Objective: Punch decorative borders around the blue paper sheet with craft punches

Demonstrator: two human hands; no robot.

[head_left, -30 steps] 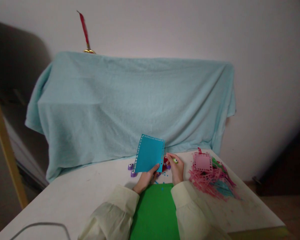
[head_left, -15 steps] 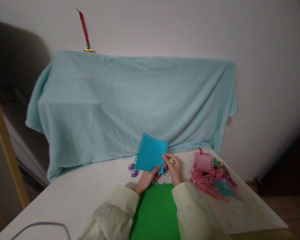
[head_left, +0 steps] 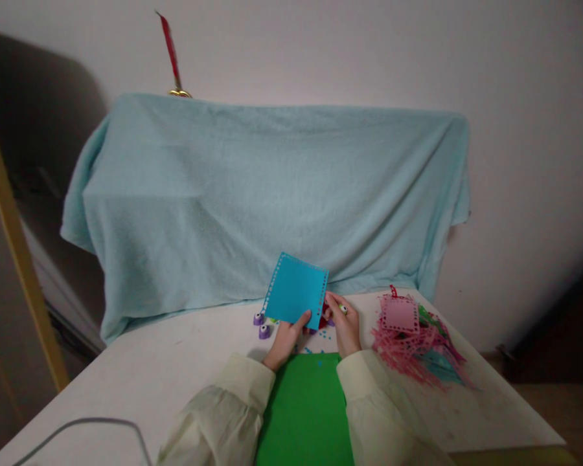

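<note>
My left hand (head_left: 285, 340) grips the lower edge of a blue sheet of paper (head_left: 296, 288), thumb on top. Small punched holes line the sheet's left, top and right edges. My right hand (head_left: 348, 327) is at the sheet's right edge, fingers closed around a small green craft punch (head_left: 343, 310) with a white and black top. Something red (head_left: 324, 315) shows between the sheet and these fingers, partly hidden. Two purple craft punches (head_left: 264, 332) stand by the sheet's lower left corner. Blue paper bits (head_left: 324, 335) lie below the hands.
A green sheet (head_left: 304, 414) lies between my forearms on the white table (head_left: 175, 369). To the right, a pink punched card (head_left: 401, 314) rests on a heap of shredded paper (head_left: 408, 356). A light blue cloth (head_left: 272, 194) hangs behind. A grey cable (head_left: 97, 420) curves at lower left.
My right hand has shifted slightly right, away from the blue sheet's edge, and the red thing shows more. My left hand keeps its hold. The whole view has shifted a little.
</note>
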